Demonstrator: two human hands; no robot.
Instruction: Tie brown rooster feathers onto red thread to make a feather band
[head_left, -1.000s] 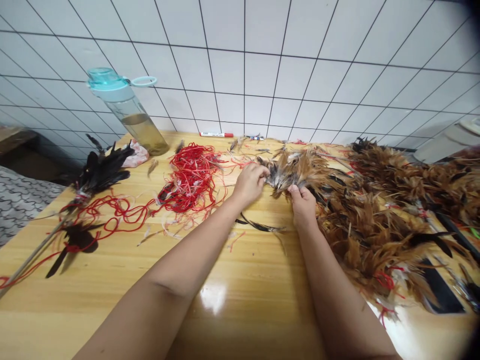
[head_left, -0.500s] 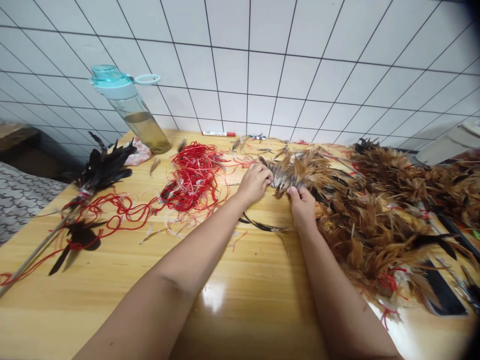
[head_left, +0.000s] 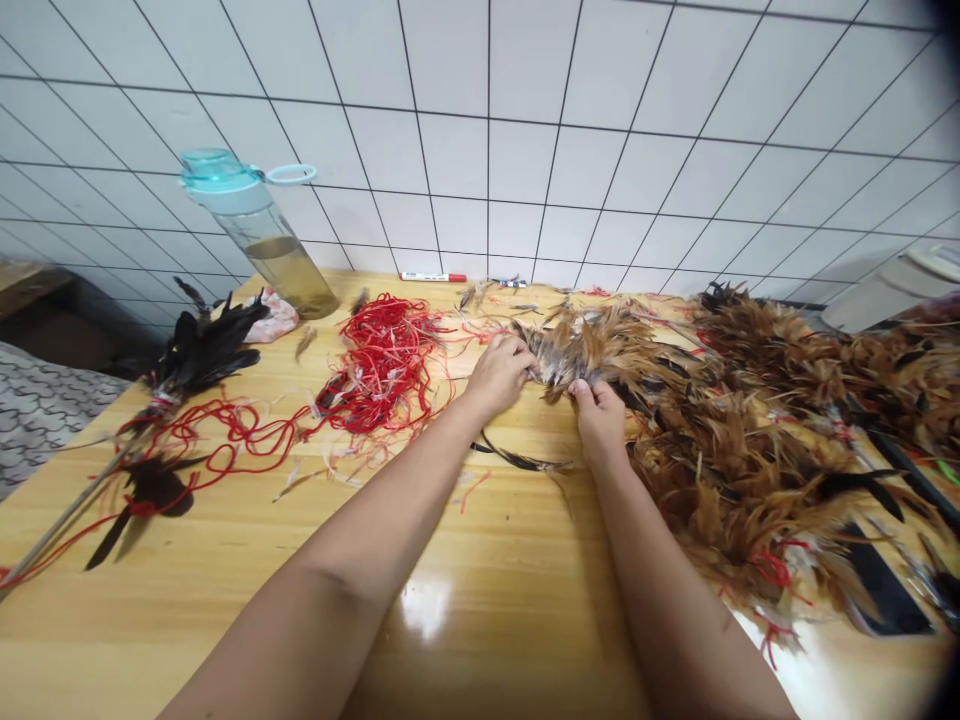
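Head | L hand [head_left: 501, 372] + R hand [head_left: 598, 418] pinch brown feather bunch [head_left: 600, 345]

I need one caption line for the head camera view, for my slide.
Left hand and right hand pinch a bunch of brown feathers over a wooden table.

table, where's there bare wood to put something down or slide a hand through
The table is bare along the near edge, left of the left forearm and below the red string, and between the two forearms. The right half is crowded with brown feathers, where both hands work. The far left holds black feathers and a bottle.
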